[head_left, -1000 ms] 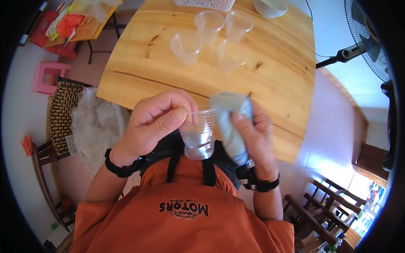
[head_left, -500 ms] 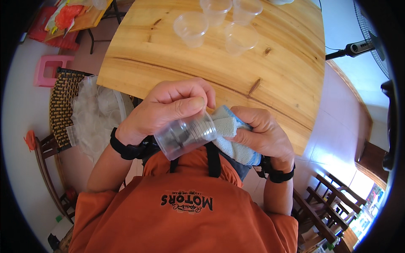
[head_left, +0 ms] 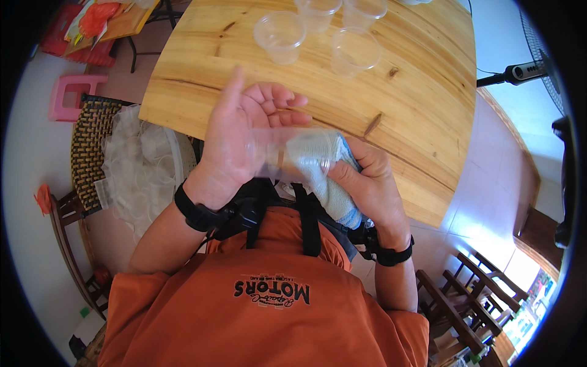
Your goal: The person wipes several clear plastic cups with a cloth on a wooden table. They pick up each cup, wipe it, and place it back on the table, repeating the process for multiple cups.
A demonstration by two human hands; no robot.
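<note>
A clear plastic cup [head_left: 269, 153] lies on its side between my hands, blurred by motion. Its base end is at the palm of my left hand [head_left: 229, 137], whose thumb and fingers are spread open; whether palm and cup touch, I cannot tell. My right hand [head_left: 376, 183] grips a pale blue cloth [head_left: 342, 205] with a brighter blue edge. Part of that cloth shows through the cup's wall at the mouth end, and the right thumb presses by the rim. The right fingertips are hidden behind the cloth.
Several clear cups [head_left: 280, 37] stand at the far side of the wooden table [head_left: 202, 92]. On a woven chair [head_left: 92, 156] to the left rests a bag of clear cups [head_left: 143, 165]. A pink stool [head_left: 74, 98], a fan [head_left: 526, 72] and wooden chairs [head_left: 458, 306] surround the table.
My left hand has let go of the cup and opened, fingers spreading upward. The cup has turned more level, and my right hand with the cloth has shifted slightly left.
</note>
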